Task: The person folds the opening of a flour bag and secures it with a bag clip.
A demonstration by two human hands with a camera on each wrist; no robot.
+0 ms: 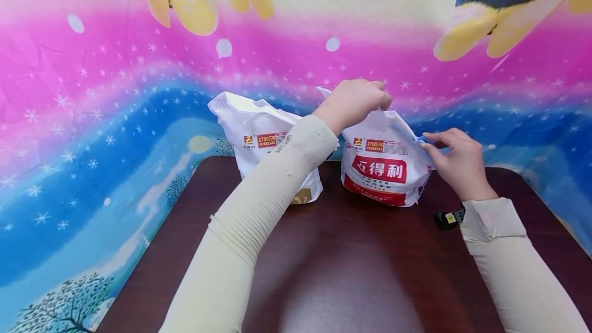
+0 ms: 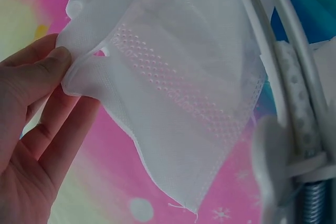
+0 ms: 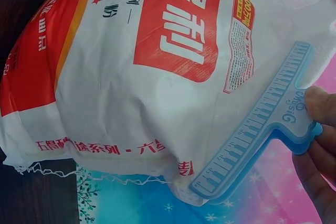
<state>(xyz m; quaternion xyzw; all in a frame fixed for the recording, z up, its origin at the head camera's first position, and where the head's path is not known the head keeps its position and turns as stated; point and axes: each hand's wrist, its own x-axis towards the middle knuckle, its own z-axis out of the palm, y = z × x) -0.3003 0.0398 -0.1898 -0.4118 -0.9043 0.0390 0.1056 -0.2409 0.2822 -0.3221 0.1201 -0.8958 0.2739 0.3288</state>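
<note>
A white and red flour bag point(image 1: 381, 168) stands upright at the back of the dark table. My left hand point(image 1: 353, 100) pinches its top edge between thumb and fingers; the left wrist view has that hand point(image 2: 39, 108) at the rim beside a small hole. My right hand point(image 1: 460, 161) pinches the handle of a light blue bag clip point(image 3: 257, 121) with a piano-key pattern. The clip lies along the bag's side edge; whether its jaws grip the bag I cannot tell. A second white bag point(image 1: 254, 132) stands to the left, partly hidden by my left forearm.
The brown table point(image 1: 342, 271) extends toward me. Behind it hangs a colourful cloth point(image 1: 287, 50) with snowflakes and cartoon feet. A black strap device point(image 1: 447, 220) is at my right wrist. A blurred pale frame with a spring point(image 2: 294, 129) crosses the left wrist view.
</note>
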